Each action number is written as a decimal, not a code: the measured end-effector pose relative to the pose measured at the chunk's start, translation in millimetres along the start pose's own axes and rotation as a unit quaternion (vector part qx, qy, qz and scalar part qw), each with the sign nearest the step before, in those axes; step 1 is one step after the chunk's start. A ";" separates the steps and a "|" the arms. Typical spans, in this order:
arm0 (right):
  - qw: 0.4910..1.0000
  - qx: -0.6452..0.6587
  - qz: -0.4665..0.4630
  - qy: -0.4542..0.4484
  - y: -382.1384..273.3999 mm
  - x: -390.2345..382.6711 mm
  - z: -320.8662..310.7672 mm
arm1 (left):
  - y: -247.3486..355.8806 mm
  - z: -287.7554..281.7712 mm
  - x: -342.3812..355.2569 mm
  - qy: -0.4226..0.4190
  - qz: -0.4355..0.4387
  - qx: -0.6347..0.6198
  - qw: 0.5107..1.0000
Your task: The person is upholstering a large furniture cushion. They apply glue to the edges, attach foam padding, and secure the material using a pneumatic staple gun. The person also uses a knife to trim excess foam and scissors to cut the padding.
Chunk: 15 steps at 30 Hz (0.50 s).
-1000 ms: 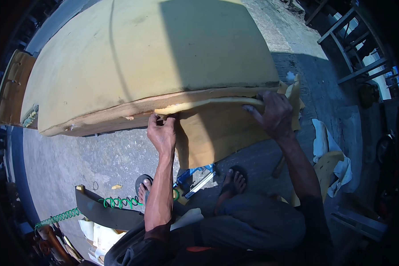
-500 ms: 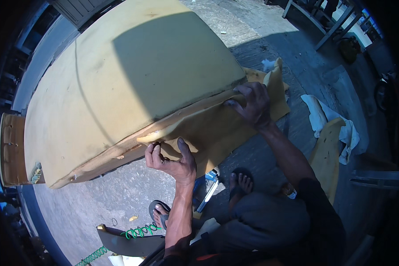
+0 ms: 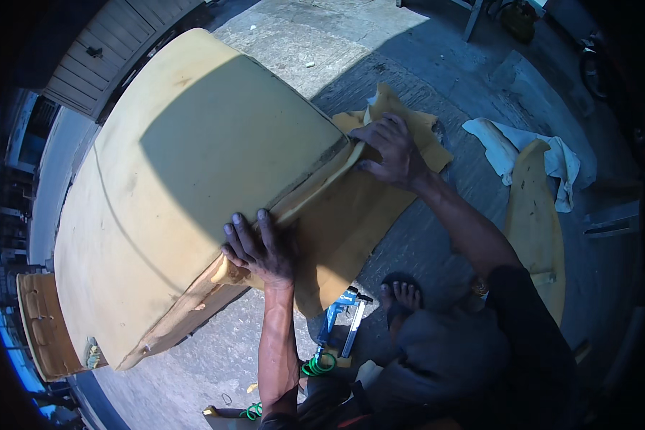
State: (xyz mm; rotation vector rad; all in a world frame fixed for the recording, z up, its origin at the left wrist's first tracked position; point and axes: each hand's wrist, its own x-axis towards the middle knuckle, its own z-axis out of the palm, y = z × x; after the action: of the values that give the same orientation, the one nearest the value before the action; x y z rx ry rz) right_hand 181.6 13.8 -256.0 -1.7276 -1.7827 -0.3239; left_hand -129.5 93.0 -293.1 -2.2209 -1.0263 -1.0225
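A big block of yellowish foam (image 3: 193, 172), curved on top, lies across the left and middle. Along its near edge runs a thinner foam sheet (image 3: 337, 247), its flap hanging down toward the floor. My left hand (image 3: 261, 251) lies spread over this edge, fingertips on the block's top and palm against the sheet; its thumb is hidden. At the block's right corner, my right hand (image 3: 394, 154) grips the sheet's upper border between thumb and fingers. Below the flap, a blue staple gun (image 3: 339, 322) lies near my foot, with a green coiled hose (image 3: 318, 364) beside it.
To the right lie a long foam offcut (image 3: 534, 215) and a crumpled white cloth (image 3: 562, 165). A brown padded panel (image 3: 46, 322) stands behind the block at far left. Metal doors (image 3: 100, 50) are at the upper left, and a metal stand (image 3: 473, 18) at the top right.
My left hand has gone from curled fingers below the edge to spread fingers on top of it. My right hand still holds the sheet near the corner. The whole view has shifted.
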 end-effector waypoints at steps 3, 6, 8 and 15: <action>1.000 -0.005 0.014 0.023 -4.6 -2.9 3.0 | -2.0 1.5 -0.7 0.014 0.011 0.002 1.000; 0.994 -0.015 0.055 0.093 -28.8 -11.4 3.7 | -4.4 2.6 1.0 0.016 0.019 0.010 1.000; 0.988 -0.016 0.077 0.131 -50.8 -22.3 7.7 | -5.5 0.7 0.0 0.016 0.020 0.025 0.999; 0.940 0.163 0.255 0.157 -101.8 -74.1 52.7 | -0.3 -5.8 3.0 -0.008 0.023 0.032 0.999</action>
State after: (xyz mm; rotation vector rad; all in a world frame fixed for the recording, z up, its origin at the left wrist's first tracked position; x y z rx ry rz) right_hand 65.6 -27.0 -315.1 -1.7078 -1.0435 -0.0677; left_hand -130.8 90.6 -287.3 -2.1933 -0.9960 -0.9406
